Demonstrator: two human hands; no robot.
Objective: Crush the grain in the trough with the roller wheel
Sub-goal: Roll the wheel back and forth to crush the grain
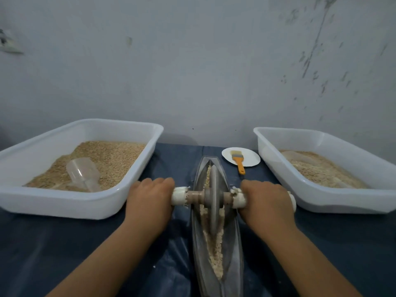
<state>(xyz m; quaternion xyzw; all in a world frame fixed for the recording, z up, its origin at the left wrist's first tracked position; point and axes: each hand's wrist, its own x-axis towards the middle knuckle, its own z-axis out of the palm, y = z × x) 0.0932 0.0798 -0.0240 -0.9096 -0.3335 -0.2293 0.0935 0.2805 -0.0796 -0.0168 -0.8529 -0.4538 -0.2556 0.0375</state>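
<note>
A long grey boat-shaped trough (pixel 234 249) runs away from me down the middle of the dark blue table. Pale crushed grain (pixel 215 251) lies along its groove. The grey roller wheel (pixel 213 196) stands upright in the groove near the trough's middle, on a wooden axle with white-wrapped handles. My left hand (pixel 150 200) grips the left handle (pixel 179 196). My right hand (pixel 265 200) grips the right handle, whose white end (pixel 292 202) shows past my knuckles.
A white tub (pixel 64 207) of whole grain with a clear plastic scoop (pixel 82 173) stands at the left. Another white tub (pixel 342 206) of paler grain stands at the right. A white plate (pixel 251 157) with an orange-handled brush (pixel 239 161) lies behind the trough, near the wall.
</note>
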